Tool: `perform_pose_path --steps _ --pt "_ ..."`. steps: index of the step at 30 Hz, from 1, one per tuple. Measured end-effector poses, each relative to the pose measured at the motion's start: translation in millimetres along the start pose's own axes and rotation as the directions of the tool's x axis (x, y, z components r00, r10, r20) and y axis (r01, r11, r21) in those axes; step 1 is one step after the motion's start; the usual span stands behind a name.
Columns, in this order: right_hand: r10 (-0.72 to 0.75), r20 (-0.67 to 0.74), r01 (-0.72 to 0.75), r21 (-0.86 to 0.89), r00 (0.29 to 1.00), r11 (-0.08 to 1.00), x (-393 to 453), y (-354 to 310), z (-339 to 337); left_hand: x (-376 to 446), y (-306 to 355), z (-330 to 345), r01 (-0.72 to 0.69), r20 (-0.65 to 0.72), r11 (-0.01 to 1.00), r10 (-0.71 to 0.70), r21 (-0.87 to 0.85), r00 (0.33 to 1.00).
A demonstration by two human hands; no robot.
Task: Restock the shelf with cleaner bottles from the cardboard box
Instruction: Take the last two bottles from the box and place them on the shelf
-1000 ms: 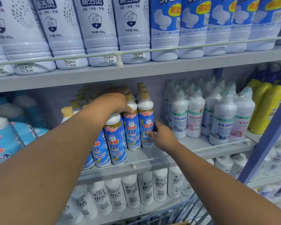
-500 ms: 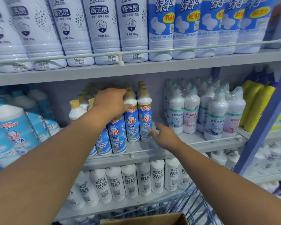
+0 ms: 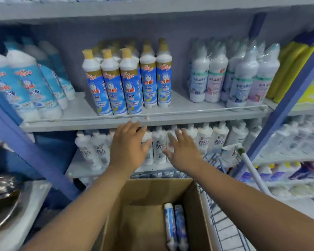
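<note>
Blue-labelled bottles point(image 3: 176, 227) lie lengthwise in the cardboard box point(image 3: 147, 192).

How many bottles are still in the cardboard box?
2. One bottle and another bottle lie side by side against the right wall of the cardboard box; its near end is out of view.

the left hand point(image 3: 129, 147) and right hand point(image 3: 184, 151) hide some white bottles point(image 3: 159, 144) on the lower shelf. the cardboard box point(image 3: 143, 192) is cut off by the bottom edge. motion blur makes labels unreadable on the far-left bottles point(image 3: 25, 87).
</note>
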State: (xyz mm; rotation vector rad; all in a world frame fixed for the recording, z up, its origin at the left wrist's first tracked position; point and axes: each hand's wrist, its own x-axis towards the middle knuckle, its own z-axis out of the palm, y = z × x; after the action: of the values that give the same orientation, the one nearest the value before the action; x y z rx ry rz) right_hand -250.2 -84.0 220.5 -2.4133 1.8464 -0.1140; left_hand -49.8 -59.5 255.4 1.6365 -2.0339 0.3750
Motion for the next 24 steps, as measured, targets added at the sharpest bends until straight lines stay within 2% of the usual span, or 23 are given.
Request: perform_pose_path --steps 4,9,12,16,20,24 --pt "0.051 0.160 -0.047 -0.026 0.986 0.999 -33 4 57 -62 5 44 0.130 0.285 0.991 -0.131 0.022 0.950" --pt "0.094 0.288 -0.096 -0.006 0.953 0.995 -68 1 117 -112 14 81 0.265 0.546 0.964 -0.237 0.027 0.804" --pt "0.169 0.373 -0.180 -0.007 0.912 0.984 -81 -3 145 -129 11 106 0.294 0.626 0.955 -0.256 0.045 0.736" --pt "0.251 0.470 -0.270 -0.027 0.846 0.962 -99 -8 180 -147 -6 135 0.251 0.701 0.967 -0.211 0.047 0.681" --pt "0.328 0.517 -0.354 -0.052 0.791 0.934 -105 -9 215 -165 -13 163 0.270 0.763 0.963 -0.176 0.002 0.621" --pt "0.372 0.585 -0.429 -0.046 0.721 0.902 -106 -2 251 -199 -12 192 0.327 0.842 0.945 -0.184 0.009 0.507"
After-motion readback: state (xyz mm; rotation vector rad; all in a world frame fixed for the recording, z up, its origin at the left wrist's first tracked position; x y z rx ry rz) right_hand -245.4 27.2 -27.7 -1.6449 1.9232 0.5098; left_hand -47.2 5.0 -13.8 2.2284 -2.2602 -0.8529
